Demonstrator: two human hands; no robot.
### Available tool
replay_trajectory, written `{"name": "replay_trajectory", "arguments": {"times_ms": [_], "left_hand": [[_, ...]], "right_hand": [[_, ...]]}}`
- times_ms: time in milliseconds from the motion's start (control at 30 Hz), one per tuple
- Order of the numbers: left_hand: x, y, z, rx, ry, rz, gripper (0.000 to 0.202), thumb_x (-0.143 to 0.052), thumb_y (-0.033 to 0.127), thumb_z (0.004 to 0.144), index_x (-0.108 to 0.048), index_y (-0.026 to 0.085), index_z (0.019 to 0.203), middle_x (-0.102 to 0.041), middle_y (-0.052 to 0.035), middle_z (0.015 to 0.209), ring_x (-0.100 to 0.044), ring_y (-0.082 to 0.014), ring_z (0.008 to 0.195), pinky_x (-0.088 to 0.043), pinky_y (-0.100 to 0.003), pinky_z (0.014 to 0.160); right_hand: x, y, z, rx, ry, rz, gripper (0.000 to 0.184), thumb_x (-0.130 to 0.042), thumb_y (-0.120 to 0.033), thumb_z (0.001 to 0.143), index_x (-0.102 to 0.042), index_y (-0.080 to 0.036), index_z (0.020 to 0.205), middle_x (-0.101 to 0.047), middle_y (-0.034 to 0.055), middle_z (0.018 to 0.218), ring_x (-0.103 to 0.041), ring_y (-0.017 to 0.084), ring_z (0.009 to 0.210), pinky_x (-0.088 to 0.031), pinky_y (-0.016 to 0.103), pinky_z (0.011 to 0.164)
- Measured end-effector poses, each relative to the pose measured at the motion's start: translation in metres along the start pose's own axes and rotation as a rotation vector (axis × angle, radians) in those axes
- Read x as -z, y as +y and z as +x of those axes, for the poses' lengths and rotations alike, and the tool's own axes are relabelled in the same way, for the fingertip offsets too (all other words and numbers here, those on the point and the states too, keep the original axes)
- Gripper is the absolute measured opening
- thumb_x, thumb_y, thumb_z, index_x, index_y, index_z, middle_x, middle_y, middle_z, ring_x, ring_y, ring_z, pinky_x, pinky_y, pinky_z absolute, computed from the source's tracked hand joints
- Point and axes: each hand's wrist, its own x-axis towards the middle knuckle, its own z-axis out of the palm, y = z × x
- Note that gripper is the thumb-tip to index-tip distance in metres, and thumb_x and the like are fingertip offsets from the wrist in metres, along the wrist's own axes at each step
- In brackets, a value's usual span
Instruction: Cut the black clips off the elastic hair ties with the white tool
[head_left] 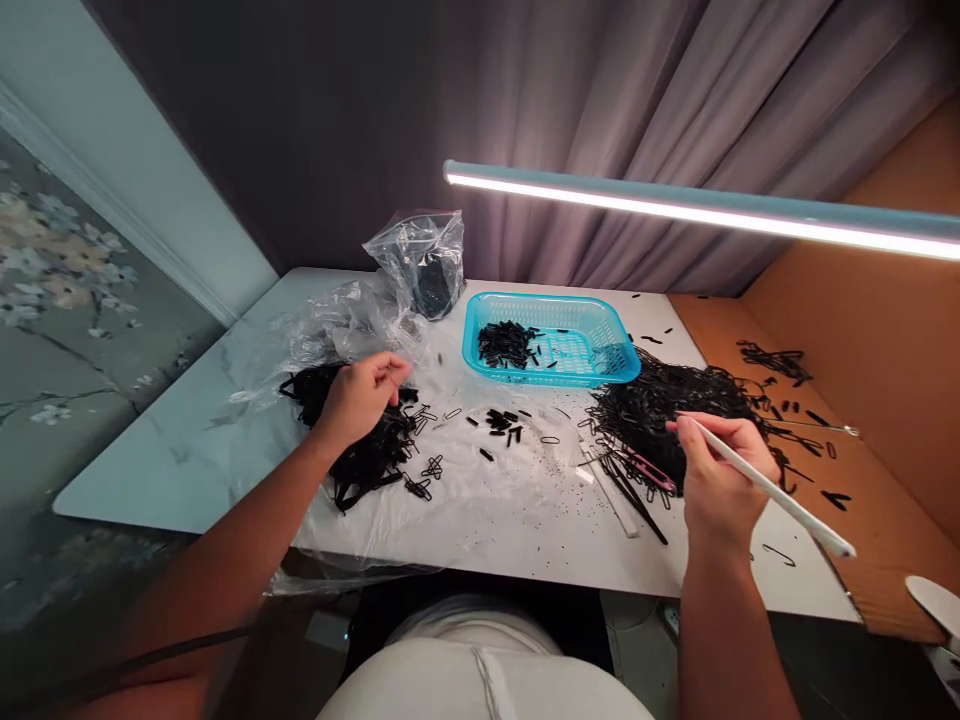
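My left hand (361,398) hangs with fingertips pressed together over a heap of black loops (365,450), pinching nothing I can make out. My right hand (716,475) grips a white stick (772,487) like a pen above a bigger black tangle (660,420), within reach beside a blue basket (480,335) of short black pieces (504,345).

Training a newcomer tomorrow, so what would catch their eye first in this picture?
The turquoise plastic basket stands out first, at the back of the white table, holding a small pile of short black pieces. Next comes the big tangle of black strands on the table's right side, just beyond the right hand and its white stick. Above them, a glowing tube light runs across the upper right of the view.
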Motion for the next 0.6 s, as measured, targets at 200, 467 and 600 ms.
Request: {"name": "replay_trajectory", "arguments": {"times_ms": [200, 467, 600], "left_hand": [[-0.010, -0.016, -0.025, -0.270, -0.266, 0.447, 0.011, -0.064, 0.027, 0.085, -0.072, 0.021, 0.081, -0.068, -0.0041, 0.089, -0.053, -0.0230, 0.090, -0.035, -0.038, 0.081], [-0.019, -0.018, -0.027, -0.281, -0.273, 0.530, 0.019, -0.058, 0.027, 0.090, -0.072, 0.020, 0.080, -0.066, -0.0058, 0.084, -0.053, -0.0234, 0.086, -0.035, -0.039, 0.078], [-0.013, -0.014, -0.027, -0.181, -0.158, 0.226, 0.021, -0.057, 0.031, 0.090, -0.072, 0.018, 0.083, -0.068, -0.0064, 0.090, -0.056, -0.0211, 0.089, -0.040, -0.035, 0.080]], "right_hand": [[-0.036, -0.040, -0.034, -0.094, -0.222, 0.187, 0.023, -0.071, -0.035, 0.081, -0.063, -0.017, 0.093, -0.067, 0.0038, 0.083, -0.068, 0.016, 0.074, -0.050, 0.025, 0.064], [-0.063, -0.062, -0.062, -0.067, -0.561, 0.221, 0.016, -0.068, -0.032, 0.084, -0.065, -0.019, 0.093, -0.067, 0.0035, 0.081, -0.067, 0.015, 0.076, -0.049, 0.025, 0.066], [-0.074, -0.069, -0.076, -0.133, -0.677, 0.355, 0.014, -0.068, -0.031, 0.085, -0.065, -0.020, 0.093, -0.069, 0.0053, 0.091, -0.069, 0.016, 0.081, -0.052, 0.026, 0.070]]}}
